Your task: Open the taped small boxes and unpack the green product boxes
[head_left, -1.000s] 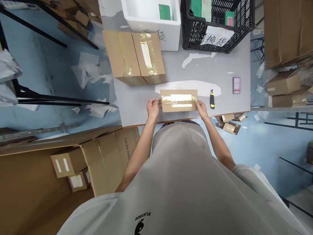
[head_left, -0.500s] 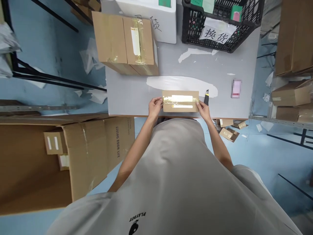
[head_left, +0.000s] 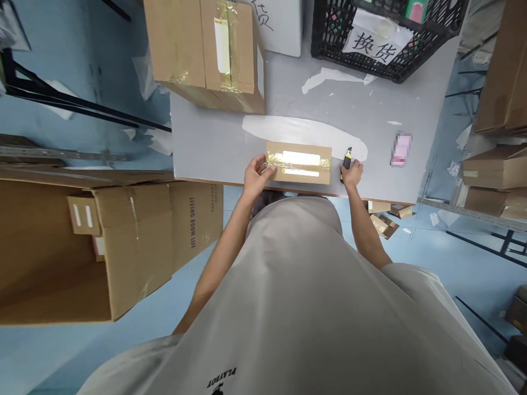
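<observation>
A small taped cardboard box (head_left: 300, 173) with white labels lies near the front edge of the grey table. At its left end is my left hand (head_left: 256, 174), thumb over the top and fingers against the side, gripping it. My right hand (head_left: 352, 174) has come away from the box and closes on a black and yellow utility knife (head_left: 346, 161). The knife's blade end points away from me, and part of its handle is covered by the fingers.
A large taped carton (head_left: 234, 66) stands at the table's back left. A black plastic crate (head_left: 329, 49) and a white box (head_left: 284, 33) are behind it. A blurred pink item (head_left: 401, 150) lies at right. An open big carton (head_left: 140, 241) sits at lower left.
My right hand has left the box's right end and moved right onto the utility knife. My left hand now reaches further over the box's left end. The camera view has shifted and tilted slightly.
</observation>
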Demonstrator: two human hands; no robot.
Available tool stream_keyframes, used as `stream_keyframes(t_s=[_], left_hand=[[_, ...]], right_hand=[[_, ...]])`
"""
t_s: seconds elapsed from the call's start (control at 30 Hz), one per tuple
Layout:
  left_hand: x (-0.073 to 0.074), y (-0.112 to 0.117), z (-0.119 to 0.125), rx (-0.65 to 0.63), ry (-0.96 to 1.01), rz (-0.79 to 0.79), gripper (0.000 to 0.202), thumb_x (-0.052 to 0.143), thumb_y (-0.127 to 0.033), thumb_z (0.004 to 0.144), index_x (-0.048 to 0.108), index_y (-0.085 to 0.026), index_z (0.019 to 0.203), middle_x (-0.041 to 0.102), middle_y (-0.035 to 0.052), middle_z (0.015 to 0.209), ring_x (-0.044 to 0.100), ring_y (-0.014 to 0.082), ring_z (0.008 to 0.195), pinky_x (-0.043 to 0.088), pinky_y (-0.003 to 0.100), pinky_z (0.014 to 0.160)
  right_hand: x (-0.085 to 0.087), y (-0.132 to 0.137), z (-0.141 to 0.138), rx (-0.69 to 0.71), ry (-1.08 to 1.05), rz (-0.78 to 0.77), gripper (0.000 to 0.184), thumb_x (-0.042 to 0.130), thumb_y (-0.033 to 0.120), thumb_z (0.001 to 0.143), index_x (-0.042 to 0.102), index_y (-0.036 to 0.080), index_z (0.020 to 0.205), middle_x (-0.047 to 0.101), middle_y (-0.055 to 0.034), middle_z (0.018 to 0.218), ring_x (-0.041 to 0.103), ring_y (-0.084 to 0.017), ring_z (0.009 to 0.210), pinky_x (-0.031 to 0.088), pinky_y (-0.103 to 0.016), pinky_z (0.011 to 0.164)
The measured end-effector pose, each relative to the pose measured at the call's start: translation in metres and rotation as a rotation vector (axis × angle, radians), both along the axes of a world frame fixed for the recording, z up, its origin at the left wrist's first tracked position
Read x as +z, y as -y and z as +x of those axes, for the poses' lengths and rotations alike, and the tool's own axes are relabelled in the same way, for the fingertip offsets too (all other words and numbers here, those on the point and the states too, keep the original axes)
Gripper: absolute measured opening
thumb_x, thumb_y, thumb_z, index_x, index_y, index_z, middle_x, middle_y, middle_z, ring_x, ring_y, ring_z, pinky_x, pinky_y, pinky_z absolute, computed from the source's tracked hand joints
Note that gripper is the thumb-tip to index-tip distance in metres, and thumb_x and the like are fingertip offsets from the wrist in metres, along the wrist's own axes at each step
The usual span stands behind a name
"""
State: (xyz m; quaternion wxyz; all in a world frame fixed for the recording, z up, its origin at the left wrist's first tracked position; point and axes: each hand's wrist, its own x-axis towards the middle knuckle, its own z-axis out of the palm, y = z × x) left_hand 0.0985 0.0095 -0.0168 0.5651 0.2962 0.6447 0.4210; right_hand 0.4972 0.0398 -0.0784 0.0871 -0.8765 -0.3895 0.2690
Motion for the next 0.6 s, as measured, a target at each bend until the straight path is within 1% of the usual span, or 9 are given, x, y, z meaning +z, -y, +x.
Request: stream_keyframes(t_s=[0.1,0.2,0.27,0.33,0.4,0.47,0.53,0.6], left_hand=[[-0.009,0.0,-0.007,-0.05,0.009,0.011,0.099,0.116,-0.05,0.077,0.071,-0.02,0.161,0.066,0.0245,0.176,0.057,0.0458,0.172,0.044,0.064,0.147],[-0.018,0.0,-0.013,-0.093,0.003,0.01,0.123,0.117,-0.061,0.074,0.06,-0.024,0.176,0.051,0.0265,0.189,0.04,0.0511,0.183,0.037,0.07,0.148],[-0.024,-0.001,-0.015,-0.129,-0.01,0.02,0.137,0.117,-0.068,0.071,0.05,-0.028,0.185,0.04,0.0249,0.196,0.027,0.0515,0.188,0.031,0.071,0.15],[-0.03,-0.003,-0.016,-0.168,-0.021,0.033,0.151,0.116,-0.075,0.068,0.038,-0.034,0.191,0.029,0.0221,0.202,0.018,0.0499,0.191,0.024,0.07,0.152],[-0.036,-0.007,-0.015,-0.207,-0.03,0.039,0.161,0.113,-0.082,0.066,0.027,-0.039,0.195,0.018,0.0189,0.206,0.011,0.0475,0.192,0.018,0.069,0.154],[-0.042,-0.011,-0.01,-0.241,-0.032,0.048,0.167,0.111,-0.087,0.066,0.018,-0.043,0.197,0.009,0.0151,0.208,0.004,0.0454,0.193,0.013,0.067,0.155],[-0.047,-0.013,-0.002,-0.265,-0.02,0.078,0.169,0.108,-0.091,0.066,0.011,-0.046,0.198,0.003,0.0118,0.208,0.0,0.0442,0.193,0.01,0.064,0.156],[-0.05,-0.012,0.008,-0.278,-0.016,0.117,0.172,0.106,-0.093,0.067,0.005,-0.045,0.198,0.001,0.011,0.209,0.002,0.044,0.193,0.01,0.061,0.157]], right_hand=[[0.003,-0.004,-0.006,0.046,0.01,-0.033,0.066,0.074,0.027,0.102,0.059,0.016,0.165,0.063,-0.0251,0.161,0.061,-0.041,0.155,0.055,-0.054,0.129],[0.01,-0.008,-0.008,0.072,-0.006,-0.026,0.064,0.069,0.025,0.101,0.06,0.016,0.163,0.067,-0.024,0.159,0.067,-0.039,0.148,0.056,-0.053,0.128],[0.017,-0.01,-0.007,0.093,-0.056,0.016,0.064,0.069,0.026,0.098,0.062,0.016,0.161,0.073,-0.0213,0.152,0.071,-0.036,0.141,0.057,-0.05,0.126],[0.026,-0.011,-0.005,0.1,-0.129,0.07,0.063,0.069,0.028,0.095,0.065,0.017,0.156,0.079,-0.0162,0.14,0.075,-0.032,0.129,0.06,-0.047,0.122],[0.036,-0.01,-0.004,0.082,-0.195,0.121,0.061,0.068,0.03,0.092,0.066,0.018,0.152,0.082,-0.0116,0.13,0.078,-0.028,0.116,0.063,-0.043,0.114],[0.048,-0.009,-0.003,0.057,-0.258,0.158,0.057,0.066,0.033,0.091,0.068,0.019,0.146,0.082,-0.0092,0.124,0.079,-0.025,0.106,0.065,-0.038,0.103],[0.061,-0.006,-0.004,0.046,-0.334,0.185,0.052,0.062,0.037,0.093,0.068,0.02,0.141,0.081,-0.0075,0.12,0.078,-0.022,0.099,0.065,-0.035,0.096],[0.075,-0.003,-0.007,0.059,-0.405,0.201,0.045,0.059,0.043,0.095,0.067,0.022,0.135,0.078,-0.0053,0.115,0.076,-0.02,0.094,0.064,-0.034,0.092]])
